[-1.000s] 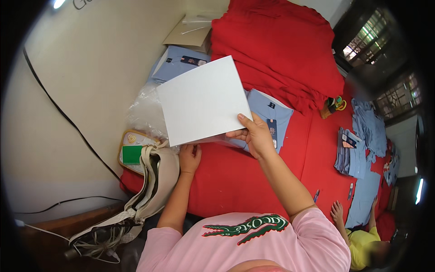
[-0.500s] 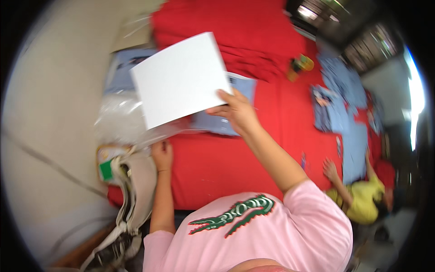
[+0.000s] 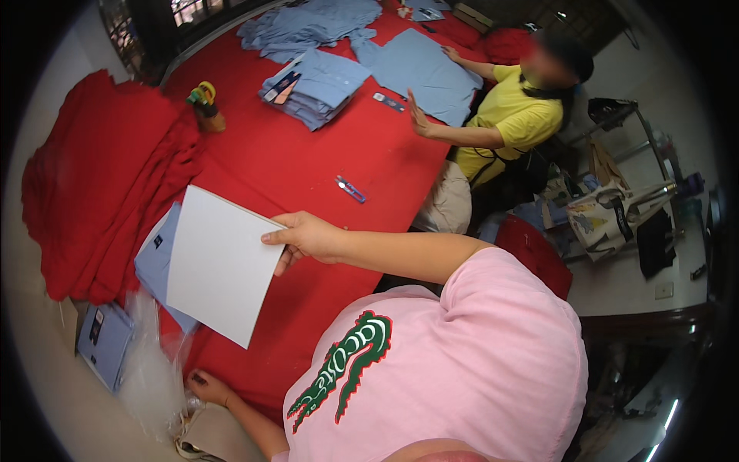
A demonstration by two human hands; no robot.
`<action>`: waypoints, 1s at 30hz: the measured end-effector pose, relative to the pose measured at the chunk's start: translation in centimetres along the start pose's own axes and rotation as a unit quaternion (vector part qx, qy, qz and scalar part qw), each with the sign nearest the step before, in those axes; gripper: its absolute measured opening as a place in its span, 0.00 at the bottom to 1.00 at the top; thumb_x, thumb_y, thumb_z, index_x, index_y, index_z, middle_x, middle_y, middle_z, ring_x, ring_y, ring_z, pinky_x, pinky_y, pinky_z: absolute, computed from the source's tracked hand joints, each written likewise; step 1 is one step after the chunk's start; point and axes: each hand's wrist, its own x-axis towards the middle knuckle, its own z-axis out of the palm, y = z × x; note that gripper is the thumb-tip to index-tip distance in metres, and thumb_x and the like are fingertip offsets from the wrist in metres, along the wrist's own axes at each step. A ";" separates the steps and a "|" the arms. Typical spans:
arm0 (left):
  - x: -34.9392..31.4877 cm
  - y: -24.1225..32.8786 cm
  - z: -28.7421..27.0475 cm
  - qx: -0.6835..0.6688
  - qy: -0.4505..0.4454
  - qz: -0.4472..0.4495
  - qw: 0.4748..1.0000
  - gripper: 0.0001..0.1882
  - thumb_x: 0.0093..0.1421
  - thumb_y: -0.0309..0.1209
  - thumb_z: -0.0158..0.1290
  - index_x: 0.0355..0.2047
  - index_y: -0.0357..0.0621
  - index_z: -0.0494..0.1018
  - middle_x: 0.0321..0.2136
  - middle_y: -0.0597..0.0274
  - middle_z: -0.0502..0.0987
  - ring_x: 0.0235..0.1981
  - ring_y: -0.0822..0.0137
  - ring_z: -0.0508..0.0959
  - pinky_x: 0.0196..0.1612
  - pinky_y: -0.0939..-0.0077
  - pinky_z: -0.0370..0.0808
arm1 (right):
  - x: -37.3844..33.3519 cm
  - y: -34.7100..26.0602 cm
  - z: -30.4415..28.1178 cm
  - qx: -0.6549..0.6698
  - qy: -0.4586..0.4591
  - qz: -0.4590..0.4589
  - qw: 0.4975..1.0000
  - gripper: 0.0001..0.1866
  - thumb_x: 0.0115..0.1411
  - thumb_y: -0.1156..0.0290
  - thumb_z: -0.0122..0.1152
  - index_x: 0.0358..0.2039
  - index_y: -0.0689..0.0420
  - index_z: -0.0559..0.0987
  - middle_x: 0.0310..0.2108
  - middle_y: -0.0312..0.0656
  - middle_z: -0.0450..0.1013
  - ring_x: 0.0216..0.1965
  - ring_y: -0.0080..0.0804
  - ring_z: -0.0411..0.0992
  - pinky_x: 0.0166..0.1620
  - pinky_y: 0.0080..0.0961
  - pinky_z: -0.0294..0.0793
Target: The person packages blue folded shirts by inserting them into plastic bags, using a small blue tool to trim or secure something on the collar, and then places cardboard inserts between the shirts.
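Observation:
My right hand (image 3: pixel 308 237) grips a stiff white cardboard sheet (image 3: pixel 225 269) by its right edge, thumb on top. The sheet is held over the red-covered table and partly hides a folded light-blue shirt (image 3: pixel 158 252) behind it. At the lower left, my left hand (image 3: pixel 208 388) is low by the table edge with curled fingers. A dark spot shows at its fingers, too small to make out. Beside that hand lie crumpled clear plastic bags (image 3: pixel 150 369), and past them a packed folded blue shirt (image 3: pixel 106 344).
A red cloth heap (image 3: pixel 108 192) covers the table's left side. Beyond stand a holder with yellow-handled scissors (image 3: pixel 206 108) and a folded blue shirt stack (image 3: pixel 315 86). Thread snips (image 3: pixel 350 189) lie mid-table. A co-worker in yellow (image 3: pixel 516 112) handles a spread blue garment (image 3: pixel 423 73).
The view has swung to the right, bringing the co-worker and far table more into sight. My right hand still holds the white sheet, now tilted differently; my left hand stays by the plastic bags.

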 end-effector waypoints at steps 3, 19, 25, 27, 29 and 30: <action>0.0 -1.8 -1.0 -0.057 0.024 -0.039 0.997 0.13 0.72 0.32 0.55 0.45 0.32 0.79 0.41 0.49 0.81 0.41 0.55 0.80 0.48 0.61 0.78 | -2.7 0.2 -2.6 0.004 0.023 0.012 1.000 0.22 0.75 0.63 0.61 0.61 0.64 0.76 0.45 0.49 0.83 0.33 0.35 0.84 0.43 0.30 0.86; -9.8 24.8 -1.7 -0.603 -0.342 -0.376 0.615 0.31 0.76 0.40 0.51 0.70 0.32 0.63 0.64 0.48 0.74 0.65 0.52 0.75 0.68 0.52 0.73 | -5.8 2.2 -5.4 -0.023 -0.081 0.060 0.995 0.21 0.74 0.62 0.63 0.60 0.62 0.77 0.43 0.46 0.83 0.29 0.29 0.82 0.40 0.27 0.84; -7.7 24.3 -5.7 -0.633 -0.296 -0.395 0.597 0.30 0.75 0.38 0.53 0.70 0.31 0.63 0.63 0.46 0.75 0.62 0.51 0.77 0.65 0.52 0.75 | -3.0 4.4 -3.3 -0.005 -0.143 0.073 0.987 0.26 0.77 0.50 0.54 0.58 0.61 0.76 0.44 0.48 0.83 0.31 0.32 0.84 0.39 0.30 0.85; -7.6 24.9 -6.8 -0.662 -0.244 -0.423 0.568 0.30 0.75 0.38 0.53 0.70 0.32 0.63 0.63 0.45 0.75 0.60 0.50 0.78 0.63 0.53 0.77 | -0.8 5.7 -4.7 -0.191 -0.142 0.015 0.971 0.34 0.78 0.42 0.45 0.67 0.59 0.71 0.58 0.55 0.76 0.54 0.45 0.79 0.57 0.42 0.79; -7.2 21.4 -6.2 -0.660 -0.181 -0.412 0.602 0.26 0.74 0.39 0.55 0.65 0.34 0.69 0.59 0.49 0.79 0.53 0.56 0.82 0.56 0.59 0.80 | 0.7 8.8 -6.0 -0.449 -0.034 -0.139 0.882 0.37 0.78 0.40 0.43 0.72 0.57 0.67 0.68 0.59 0.69 0.70 0.51 0.68 0.71 0.49 0.69; -7.1 18.2 -6.0 -0.660 -0.156 -0.401 0.616 0.25 0.74 0.39 0.56 0.63 0.34 0.71 0.57 0.50 0.80 0.50 0.59 0.83 0.52 0.63 0.82 | 1.0 10.1 -7.2 -0.582 -0.039 -0.176 0.793 0.39 0.78 0.41 0.43 0.78 0.53 0.58 0.80 0.54 0.49 0.82 0.50 0.42 0.81 0.51 0.43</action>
